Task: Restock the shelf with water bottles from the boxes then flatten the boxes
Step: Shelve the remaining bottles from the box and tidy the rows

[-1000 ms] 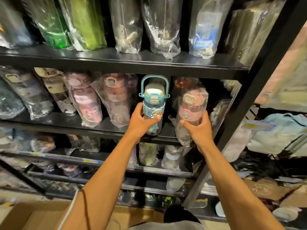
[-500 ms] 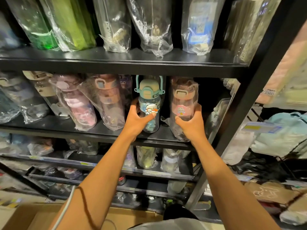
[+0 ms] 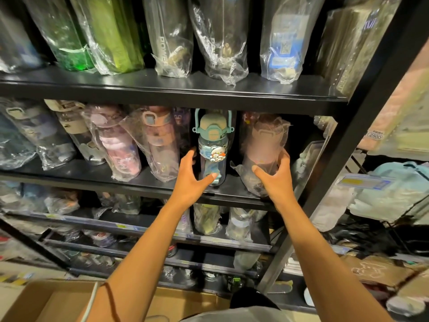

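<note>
On the middle shelf of a black rack, a blue bottle with a looped handle and a cartoon sticker stands upright and unwrapped. The left hand is spread loosely about its lower part, fingers to its left with a gap showing and the thumb across its front. Just to the right stands a pink bottle in crinkled clear plastic. The right hand cups its lower half, fingers curved round its right side and thumb on the front. More wrapped bottles fill the shelves above, beside and below. An open cardboard box sits at bottom left.
</note>
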